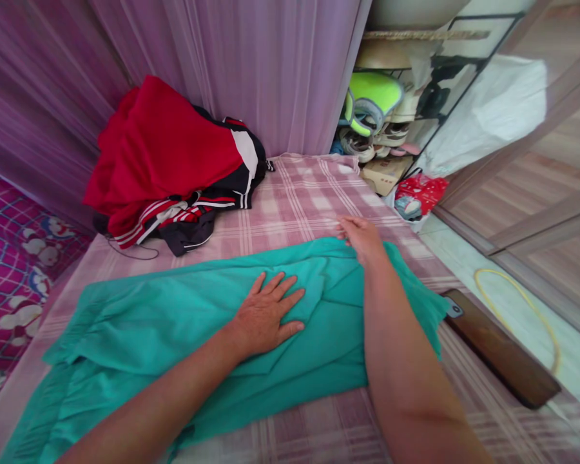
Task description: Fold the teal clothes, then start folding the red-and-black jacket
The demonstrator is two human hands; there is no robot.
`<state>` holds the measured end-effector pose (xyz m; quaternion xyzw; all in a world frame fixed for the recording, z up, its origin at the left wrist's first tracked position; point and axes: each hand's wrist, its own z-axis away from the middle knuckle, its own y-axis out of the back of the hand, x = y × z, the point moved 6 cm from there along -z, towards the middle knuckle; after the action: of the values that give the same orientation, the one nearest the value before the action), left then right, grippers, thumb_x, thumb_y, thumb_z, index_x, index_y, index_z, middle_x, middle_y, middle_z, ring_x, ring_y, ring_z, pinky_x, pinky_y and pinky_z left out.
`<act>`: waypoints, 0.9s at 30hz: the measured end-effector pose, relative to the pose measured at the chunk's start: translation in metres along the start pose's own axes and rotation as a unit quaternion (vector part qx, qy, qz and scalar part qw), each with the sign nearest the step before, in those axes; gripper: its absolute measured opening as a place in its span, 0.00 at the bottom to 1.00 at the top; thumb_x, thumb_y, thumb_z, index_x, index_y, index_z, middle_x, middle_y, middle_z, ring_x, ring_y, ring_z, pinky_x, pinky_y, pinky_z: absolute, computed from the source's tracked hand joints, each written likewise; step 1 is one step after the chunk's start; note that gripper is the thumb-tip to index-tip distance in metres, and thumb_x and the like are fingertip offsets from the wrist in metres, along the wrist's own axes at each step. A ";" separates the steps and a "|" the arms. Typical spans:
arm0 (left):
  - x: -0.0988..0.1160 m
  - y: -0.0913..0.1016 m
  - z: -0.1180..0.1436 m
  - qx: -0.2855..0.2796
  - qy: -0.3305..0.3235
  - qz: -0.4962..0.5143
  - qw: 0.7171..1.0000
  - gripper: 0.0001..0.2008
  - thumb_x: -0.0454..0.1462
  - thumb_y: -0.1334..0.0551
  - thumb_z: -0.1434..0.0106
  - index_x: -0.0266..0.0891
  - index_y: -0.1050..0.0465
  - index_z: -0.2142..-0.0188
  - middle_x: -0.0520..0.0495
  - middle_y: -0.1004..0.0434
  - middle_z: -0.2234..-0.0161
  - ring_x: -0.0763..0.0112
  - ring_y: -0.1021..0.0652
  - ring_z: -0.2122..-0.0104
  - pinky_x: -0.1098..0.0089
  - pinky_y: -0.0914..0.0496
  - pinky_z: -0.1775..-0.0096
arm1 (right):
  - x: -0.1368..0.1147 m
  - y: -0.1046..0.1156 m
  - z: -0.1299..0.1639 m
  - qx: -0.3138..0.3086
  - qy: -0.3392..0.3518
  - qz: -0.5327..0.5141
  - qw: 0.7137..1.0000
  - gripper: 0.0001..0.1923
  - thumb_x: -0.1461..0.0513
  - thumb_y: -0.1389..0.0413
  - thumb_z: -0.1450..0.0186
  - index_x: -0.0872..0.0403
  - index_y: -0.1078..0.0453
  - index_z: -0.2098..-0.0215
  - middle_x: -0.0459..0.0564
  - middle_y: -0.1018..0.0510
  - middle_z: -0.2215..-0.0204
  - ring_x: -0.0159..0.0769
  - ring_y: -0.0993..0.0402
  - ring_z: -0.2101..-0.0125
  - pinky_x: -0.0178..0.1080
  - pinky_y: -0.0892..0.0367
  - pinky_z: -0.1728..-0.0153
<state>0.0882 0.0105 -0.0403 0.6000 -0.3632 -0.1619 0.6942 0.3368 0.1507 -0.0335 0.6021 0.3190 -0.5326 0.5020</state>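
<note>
Green trousers (174,316) with a gathered elastic waistband at the left lie spread, somewhat creased, across a pink-and-white plaid cloth (290,212). My left hand (270,316) rests flat on the middle of the trousers, fingers spread. Just beyond their far edge, toward the right, my right hand (357,235) is closed in a pinch. Its fingertips are over the plaid cloth, and what they hold, if anything, is too small to make out. My right forearm crosses above the right end of the trousers and hides part of it.
A pile of red and black clothes (174,148) lies at the back left, before a purple curtain (270,71). A brown phone (502,348) lies at the right edge. Beyond stand a shoe rack (444,116), a red bag (420,193) and a yellow loop (522,299) on the floor.
</note>
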 end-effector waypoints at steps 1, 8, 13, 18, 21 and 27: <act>0.000 0.001 0.001 0.000 0.001 0.000 1.000 0.34 0.58 0.48 0.32 0.48 0.41 0.32 0.41 0.44 0.30 0.49 0.45 0.30 0.40 0.57 0.33 | -0.002 0.015 -0.001 0.042 0.007 0.110 0.993 0.11 0.55 0.42 0.37 0.51 0.23 0.59 0.51 0.17 0.63 0.41 0.20 0.64 0.40 0.27 0.65; 0.002 0.005 0.001 0.009 0.014 -0.012 1.000 0.33 0.58 0.48 0.31 0.48 0.41 0.32 0.42 0.44 0.30 0.50 0.44 0.31 0.40 0.55 0.33 | -0.002 0.047 0.002 0.030 -0.002 0.460 0.887 0.25 0.46 0.43 0.36 0.55 0.24 0.50 0.63 0.19 0.53 0.55 0.23 0.51 0.51 0.30 0.52; 0.001 0.003 0.002 0.016 0.007 -0.016 1.000 0.33 0.57 0.48 0.31 0.49 0.41 0.32 0.42 0.45 0.30 0.50 0.44 0.31 0.41 0.56 0.32 | -0.006 0.022 0.002 0.002 0.080 0.415 0.906 0.24 0.53 0.39 0.37 0.50 0.28 0.44 0.56 0.19 0.53 0.51 0.23 0.51 0.48 0.31 0.50; 0.001 0.003 0.000 0.014 0.003 -0.015 1.000 0.32 0.58 0.48 0.31 0.51 0.40 0.32 0.43 0.46 0.29 0.50 0.45 0.30 0.40 0.55 0.33 | -0.002 0.018 0.006 0.082 0.072 0.408 0.906 0.21 0.56 0.44 0.33 0.49 0.29 0.43 0.57 0.18 0.56 0.50 0.23 0.53 0.49 0.31 0.52; 0.002 0.003 -0.001 0.010 0.006 -0.011 1.000 0.32 0.57 0.47 0.32 0.50 0.40 0.32 0.42 0.45 0.29 0.49 0.44 0.31 0.39 0.55 0.33 | -0.004 0.023 0.009 0.091 0.052 0.409 0.906 0.22 0.54 0.44 0.33 0.51 0.29 0.43 0.59 0.18 0.56 0.52 0.23 0.53 0.50 0.32 0.51; 0.002 0.004 -0.001 0.012 0.010 -0.004 1.000 0.33 0.57 0.46 0.32 0.49 0.39 0.33 0.41 0.43 0.30 0.48 0.43 0.31 0.38 0.54 0.33 | -0.063 0.003 0.031 0.134 0.219 0.342 0.904 0.21 0.56 0.55 0.29 0.55 0.29 0.44 0.62 0.24 0.48 0.53 0.30 0.46 0.53 0.37 0.44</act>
<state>0.0898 0.0105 -0.0361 0.6112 -0.3554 -0.1547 0.6901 0.3154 0.1302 0.0301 0.8374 0.1210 -0.2204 0.4854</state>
